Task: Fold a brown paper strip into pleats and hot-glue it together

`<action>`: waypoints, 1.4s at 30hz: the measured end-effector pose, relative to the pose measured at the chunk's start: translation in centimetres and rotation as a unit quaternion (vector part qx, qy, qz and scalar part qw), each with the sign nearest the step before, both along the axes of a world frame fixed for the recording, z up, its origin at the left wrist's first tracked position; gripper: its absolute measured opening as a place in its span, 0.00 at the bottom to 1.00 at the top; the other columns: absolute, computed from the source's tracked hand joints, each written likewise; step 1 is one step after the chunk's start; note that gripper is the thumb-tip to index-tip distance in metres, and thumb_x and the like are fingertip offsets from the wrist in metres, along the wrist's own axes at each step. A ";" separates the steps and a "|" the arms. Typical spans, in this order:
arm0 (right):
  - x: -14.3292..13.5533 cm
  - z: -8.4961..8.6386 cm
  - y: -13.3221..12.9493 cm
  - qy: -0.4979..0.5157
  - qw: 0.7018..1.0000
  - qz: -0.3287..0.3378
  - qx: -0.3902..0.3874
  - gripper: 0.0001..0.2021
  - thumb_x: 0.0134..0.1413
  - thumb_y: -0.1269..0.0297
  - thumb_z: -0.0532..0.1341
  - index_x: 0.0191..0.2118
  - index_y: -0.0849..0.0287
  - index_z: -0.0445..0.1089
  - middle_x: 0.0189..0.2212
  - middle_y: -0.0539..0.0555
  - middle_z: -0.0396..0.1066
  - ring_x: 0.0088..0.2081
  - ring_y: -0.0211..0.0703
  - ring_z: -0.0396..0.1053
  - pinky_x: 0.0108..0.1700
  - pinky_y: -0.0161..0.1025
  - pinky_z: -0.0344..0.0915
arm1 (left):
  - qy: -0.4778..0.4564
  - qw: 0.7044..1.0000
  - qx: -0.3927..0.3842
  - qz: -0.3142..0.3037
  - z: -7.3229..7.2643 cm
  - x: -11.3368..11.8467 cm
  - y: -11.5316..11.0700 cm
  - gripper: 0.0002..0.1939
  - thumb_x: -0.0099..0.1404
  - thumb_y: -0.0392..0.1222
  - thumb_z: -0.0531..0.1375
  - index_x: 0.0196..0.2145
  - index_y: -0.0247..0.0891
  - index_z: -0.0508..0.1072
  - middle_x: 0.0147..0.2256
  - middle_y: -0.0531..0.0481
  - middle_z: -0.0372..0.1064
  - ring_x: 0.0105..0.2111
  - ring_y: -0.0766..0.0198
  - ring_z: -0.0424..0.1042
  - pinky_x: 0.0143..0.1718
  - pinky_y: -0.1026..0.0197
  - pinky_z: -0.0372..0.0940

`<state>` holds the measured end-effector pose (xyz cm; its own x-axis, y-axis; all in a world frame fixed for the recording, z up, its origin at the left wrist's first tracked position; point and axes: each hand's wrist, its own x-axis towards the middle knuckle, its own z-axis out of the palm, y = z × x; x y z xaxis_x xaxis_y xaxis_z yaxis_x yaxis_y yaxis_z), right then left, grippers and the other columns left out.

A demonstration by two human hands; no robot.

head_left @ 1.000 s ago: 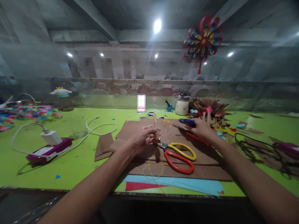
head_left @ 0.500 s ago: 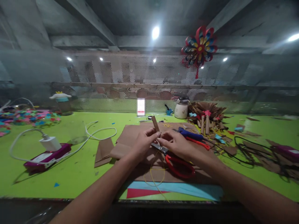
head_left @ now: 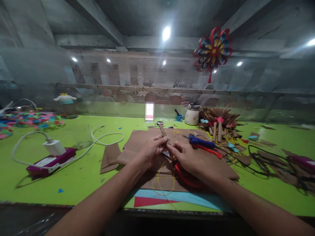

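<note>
A narrow folded strip of brown paper (head_left: pixel 162 130) stands up from between the fingers of my left hand (head_left: pixel 154 149), which pinches it. The fingers of my right hand (head_left: pixel 182 154) are closed at the strip's lower end, touching or nearly touching it. Under my hands lie red-handled scissors (head_left: pixel 188 177), partly covered by my right hand. A thin yellow thread (head_left: pixel 159 183) loops down below my hands. Stacked brown paper sheets (head_left: pixel 137 141) spread beneath everything. At the table's front edge are strips of light blue paper (head_left: pixel 197 199) and red paper (head_left: pixel 147 201).
Blue-and-red-handled cutters (head_left: pixel 200 141) lie right of my hands. Behind them are a white jar (head_left: pixel 192 115) and a bundle of pleated brown paper (head_left: pixel 220 116). On the left, a purple power strip (head_left: pixel 52 162) holds a white charger (head_left: pixel 54 147) with a cable. A bright phone screen (head_left: pixel 149 111) stands behind.
The brown strip has dropped a little between my fingers, with less of it sticking up. My right hand has moved slightly lower over the scissors. The view has shifted slightly.
</note>
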<state>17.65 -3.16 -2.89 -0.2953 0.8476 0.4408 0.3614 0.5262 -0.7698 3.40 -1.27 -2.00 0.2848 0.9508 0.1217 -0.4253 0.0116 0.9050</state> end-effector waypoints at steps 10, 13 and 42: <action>0.0 -0.5 -0.3 -0.016 0.999 0.023 -0.022 0.12 0.54 0.60 0.51 0.29 0.61 0.66 0.21 0.50 0.64 0.24 0.37 0.61 0.27 0.33 0.58 | 0.029 0.999 -0.004 0.017 -0.6 0.0 0.3 0.08 0.52 0.39 0.61 0.26 0.31 0.68 0.22 0.52 0.64 0.21 0.72 0.64 0.24 0.69 0.57; -0.1 -0.4 -0.6 -0.002 0.999 0.035 -0.028 0.11 0.54 0.62 0.51 0.31 0.62 0.67 0.24 0.51 0.66 0.26 0.37 0.62 0.29 0.33 0.59 | 0.027 0.999 0.008 0.029 -0.6 0.0 0.3 0.09 0.51 0.41 0.62 0.26 0.31 0.68 0.23 0.53 0.64 0.22 0.72 0.63 0.24 0.69 0.57; -0.9 -0.9 -0.8 -0.032 0.998 -0.009 0.055 0.07 0.52 0.69 0.53 0.32 0.62 0.68 0.30 0.55 0.69 0.31 0.39 0.64 0.34 0.35 0.58 | -0.014 0.998 -0.005 0.065 -0.6 0.1 0.2 0.12 0.52 0.43 0.63 0.25 0.33 0.65 0.20 0.56 0.61 0.17 0.75 0.61 0.18 0.73 0.57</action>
